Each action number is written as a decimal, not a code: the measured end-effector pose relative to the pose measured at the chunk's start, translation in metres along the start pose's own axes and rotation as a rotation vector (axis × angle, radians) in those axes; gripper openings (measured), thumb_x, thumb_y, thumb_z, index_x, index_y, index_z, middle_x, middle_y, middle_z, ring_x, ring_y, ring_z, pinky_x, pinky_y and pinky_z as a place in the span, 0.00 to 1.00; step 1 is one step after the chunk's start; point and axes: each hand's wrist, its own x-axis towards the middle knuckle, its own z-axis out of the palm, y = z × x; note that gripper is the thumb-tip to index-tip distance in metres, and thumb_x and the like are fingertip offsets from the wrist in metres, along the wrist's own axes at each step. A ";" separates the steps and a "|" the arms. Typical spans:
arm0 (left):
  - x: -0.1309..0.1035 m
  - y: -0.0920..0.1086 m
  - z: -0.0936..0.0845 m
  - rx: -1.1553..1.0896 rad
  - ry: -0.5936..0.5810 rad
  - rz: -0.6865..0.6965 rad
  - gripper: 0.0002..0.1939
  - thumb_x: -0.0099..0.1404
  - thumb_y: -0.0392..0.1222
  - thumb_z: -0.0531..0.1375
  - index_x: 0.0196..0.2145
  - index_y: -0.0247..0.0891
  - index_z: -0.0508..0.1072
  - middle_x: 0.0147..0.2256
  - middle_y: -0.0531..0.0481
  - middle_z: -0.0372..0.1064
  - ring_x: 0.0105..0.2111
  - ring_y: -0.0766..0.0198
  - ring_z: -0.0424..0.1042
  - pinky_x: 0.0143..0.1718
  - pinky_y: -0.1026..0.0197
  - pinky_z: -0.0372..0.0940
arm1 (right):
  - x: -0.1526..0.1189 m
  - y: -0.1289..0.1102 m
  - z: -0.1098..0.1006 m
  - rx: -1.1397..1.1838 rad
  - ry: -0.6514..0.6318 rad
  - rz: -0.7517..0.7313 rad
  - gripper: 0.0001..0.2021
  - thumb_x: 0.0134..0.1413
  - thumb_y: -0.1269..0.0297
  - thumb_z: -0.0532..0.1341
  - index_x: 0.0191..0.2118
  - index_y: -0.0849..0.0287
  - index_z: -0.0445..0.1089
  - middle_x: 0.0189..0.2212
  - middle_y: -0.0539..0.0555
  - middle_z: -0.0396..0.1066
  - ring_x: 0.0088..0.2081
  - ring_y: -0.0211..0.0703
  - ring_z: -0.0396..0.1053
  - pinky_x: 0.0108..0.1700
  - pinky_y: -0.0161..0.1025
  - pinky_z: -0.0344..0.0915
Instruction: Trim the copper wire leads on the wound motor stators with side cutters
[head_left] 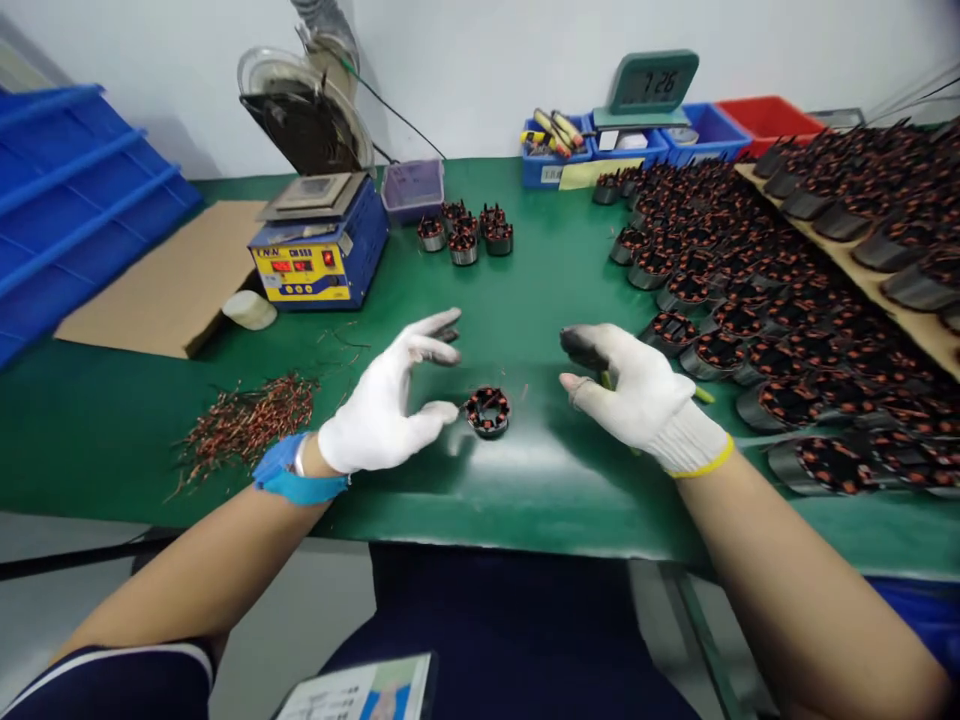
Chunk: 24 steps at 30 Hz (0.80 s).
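A small motor stator [487,412] with copper windings and a black core sits on the green table between my hands. My left hand [394,400], in a white glove with a blue band at the wrist, is open. Its thumb tip is close to the stator's left edge; whether they touch is unclear. My right hand [630,385], gloved in white with dark fingertips, is open to the right of the stator, thumb and fingers apart. Green handles of a tool [703,395] show behind and under this hand; the rest of the tool is hidden.
Many stators [712,290] stand in rows at right, more on a board [847,250]. Several stators [463,240] stand at the back. Wire clippings [251,425] lie at left, near a blue-yellow device [319,265] and cardboard [165,280]. Bins [555,172] and a clock [654,85] line the wall.
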 end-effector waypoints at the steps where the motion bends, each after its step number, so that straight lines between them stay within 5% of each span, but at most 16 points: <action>1: 0.000 0.000 0.000 -0.051 0.031 -0.028 0.27 0.55 0.45 0.62 0.52 0.42 0.61 0.65 0.42 0.50 0.62 0.53 0.59 0.61 0.52 0.60 | -0.001 -0.001 0.002 0.104 -0.060 0.006 0.23 0.54 0.58 0.61 0.55 0.60 0.65 0.50 0.57 0.70 0.48 0.47 0.70 0.51 0.42 0.67; 4: -0.002 0.002 0.011 -0.014 -0.047 -0.151 0.51 0.47 0.52 0.68 0.63 0.40 0.48 0.62 0.39 0.55 0.55 0.51 0.66 0.56 0.51 0.65 | -0.001 -0.011 0.011 0.283 -0.261 0.114 0.25 0.51 0.59 0.64 0.54 0.61 0.65 0.51 0.58 0.70 0.48 0.46 0.70 0.51 0.42 0.67; 6: -0.005 0.002 0.022 0.070 -0.134 -0.185 0.58 0.46 0.54 0.68 0.67 0.39 0.42 0.58 0.41 0.62 0.52 0.50 0.69 0.54 0.50 0.66 | 0.000 -0.020 0.017 0.334 -0.369 0.196 0.24 0.50 0.58 0.64 0.53 0.62 0.66 0.48 0.59 0.72 0.45 0.45 0.71 0.46 0.41 0.69; 13: -0.014 -0.006 0.037 0.190 -0.190 -0.173 0.48 0.52 0.53 0.65 0.65 0.38 0.50 0.52 0.42 0.69 0.49 0.49 0.71 0.50 0.51 0.66 | 0.006 -0.043 0.026 0.049 -0.473 0.250 0.10 0.54 0.57 0.58 0.32 0.58 0.69 0.23 0.47 0.68 0.25 0.36 0.62 0.25 0.34 0.55; 17: -0.012 -0.005 0.038 0.232 -0.175 -0.135 0.29 0.54 0.56 0.62 0.51 0.41 0.67 0.46 0.47 0.71 0.41 0.52 0.74 0.41 0.54 0.69 | 0.005 -0.040 0.013 -0.207 -0.584 0.357 0.09 0.52 0.59 0.57 0.26 0.57 0.68 0.18 0.46 0.63 0.21 0.35 0.59 0.22 0.35 0.51; 20: -0.010 -0.002 0.039 0.262 -0.158 -0.163 0.24 0.54 0.60 0.62 0.43 0.42 0.69 0.39 0.50 0.71 0.35 0.53 0.75 0.34 0.55 0.67 | 0.006 -0.039 0.009 -0.191 -0.527 0.339 0.11 0.53 0.57 0.59 0.37 0.57 0.72 0.27 0.49 0.71 0.27 0.40 0.67 0.27 0.36 0.60; 22: -0.010 -0.002 0.038 0.283 -0.160 -0.199 0.27 0.51 0.63 0.63 0.41 0.42 0.69 0.37 0.50 0.71 0.33 0.53 0.75 0.32 0.56 0.67 | 0.007 -0.042 0.014 -0.104 -0.396 0.191 0.21 0.50 0.57 0.64 0.50 0.56 0.69 0.40 0.53 0.73 0.39 0.45 0.71 0.38 0.40 0.67; 24: -0.011 -0.002 0.036 0.279 -0.170 -0.211 0.32 0.48 0.64 0.64 0.44 0.40 0.67 0.40 0.47 0.71 0.35 0.51 0.75 0.32 0.55 0.67 | 0.008 -0.049 0.024 -0.060 -0.247 -0.006 0.22 0.49 0.59 0.65 0.52 0.56 0.68 0.47 0.56 0.70 0.46 0.48 0.69 0.47 0.44 0.67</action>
